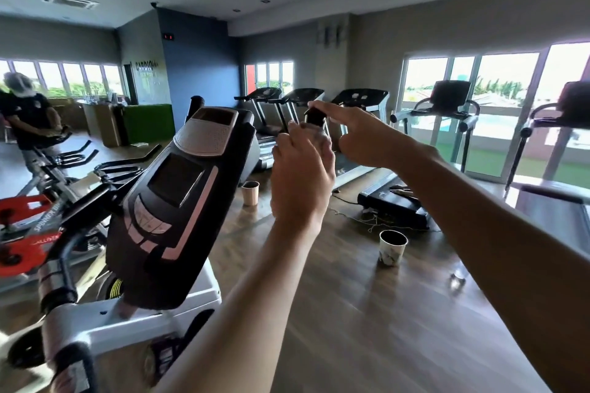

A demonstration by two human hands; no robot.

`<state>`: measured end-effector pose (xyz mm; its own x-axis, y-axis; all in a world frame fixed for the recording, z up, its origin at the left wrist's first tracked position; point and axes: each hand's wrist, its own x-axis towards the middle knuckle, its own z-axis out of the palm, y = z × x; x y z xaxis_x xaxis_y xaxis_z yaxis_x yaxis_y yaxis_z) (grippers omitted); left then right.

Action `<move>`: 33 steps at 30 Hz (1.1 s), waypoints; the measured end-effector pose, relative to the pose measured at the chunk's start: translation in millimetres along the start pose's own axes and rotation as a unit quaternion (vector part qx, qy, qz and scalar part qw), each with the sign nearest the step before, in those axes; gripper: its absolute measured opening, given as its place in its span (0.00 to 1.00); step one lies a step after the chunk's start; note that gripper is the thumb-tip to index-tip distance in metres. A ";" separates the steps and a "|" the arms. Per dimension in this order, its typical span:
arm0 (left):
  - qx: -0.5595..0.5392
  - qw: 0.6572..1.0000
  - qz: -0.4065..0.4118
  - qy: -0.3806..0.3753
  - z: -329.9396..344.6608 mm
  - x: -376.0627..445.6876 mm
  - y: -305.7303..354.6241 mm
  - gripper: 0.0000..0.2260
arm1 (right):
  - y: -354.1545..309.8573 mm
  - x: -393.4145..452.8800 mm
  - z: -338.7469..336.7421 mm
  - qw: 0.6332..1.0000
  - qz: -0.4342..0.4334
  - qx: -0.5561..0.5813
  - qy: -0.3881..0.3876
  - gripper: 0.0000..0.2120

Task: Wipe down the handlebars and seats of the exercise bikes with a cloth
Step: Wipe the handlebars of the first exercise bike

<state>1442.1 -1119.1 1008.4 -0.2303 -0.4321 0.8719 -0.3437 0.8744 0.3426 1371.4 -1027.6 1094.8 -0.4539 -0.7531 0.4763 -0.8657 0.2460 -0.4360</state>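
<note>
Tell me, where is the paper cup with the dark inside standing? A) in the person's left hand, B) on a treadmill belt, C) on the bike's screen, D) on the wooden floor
D: the paper cup stands upright on the wooden floor, to the right of the exercise bike console, apart from both hands.
</note>
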 end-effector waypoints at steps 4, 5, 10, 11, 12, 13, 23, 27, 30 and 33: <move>0.051 0.998 -0.016 -0.040 -4.5 -18.5 -0.5 0.26 | -5.3 -7.6 -3.6 1.000 -0.001 0.014 -0.016 0.42; 0.051 0.998 -0.009 -0.043 -3.1 -12.9 -1.2 0.26 | -4.3 -7.0 -3.9 1.000 -0.003 0.010 -0.012 0.42; -0.040 0.998 0.000 -0.042 0.5 31.9 8.6 0.29 | 1.5 0.6 -2.6 0.999 -0.041 -0.007 0.008 0.32; -0.043 0.998 -0.005 -0.035 0.8 34.2 10.7 0.29 | 1.6 1.7 -3.5 0.999 -0.043 -0.018 0.010 0.32; -0.035 0.999 -0.011 -0.025 1.1 32.3 11.7 0.29 | 0.0 0.9 -4.2 0.998 -0.046 -0.033 0.006 0.32; -0.019 1.000 -0.015 -0.014 1.4 26.7 11.9 0.29 | -1.1 0.1 -4.3 0.998 -0.044 -0.044 0.002 0.33; 0.075 0.996 -0.011 -0.053 -9.9 -6.9 6.5 0.28 | 3.6 -3.9 -3.0 0.999 -0.028 -0.038 -0.001 0.40; -0.011 0.998 -0.013 -0.059 -11.9 26.2 18.2 0.25 | 5.3 -8.6 -7.7 0.996 -0.073 -0.024 0.040 0.32; -0.038 0.998 -0.036 -0.032 -9.1 22.9 12.1 0.23 | 13.4 -5.6 -5.2 0.994 -0.096 0.001 0.056 0.35; -0.063 0.997 -0.033 0.000 -5.2 5.2 4.2 0.24 | 30.0 -0.8 3.5 0.988 -0.130 0.043 0.069 0.38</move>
<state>1444.1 -1116.5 1016.2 -0.2110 -0.4900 0.8458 -0.2408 0.8647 0.4409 1346.5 -1021.8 1078.7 -0.2477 -0.6927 0.6773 -0.9384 -0.0024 -0.3456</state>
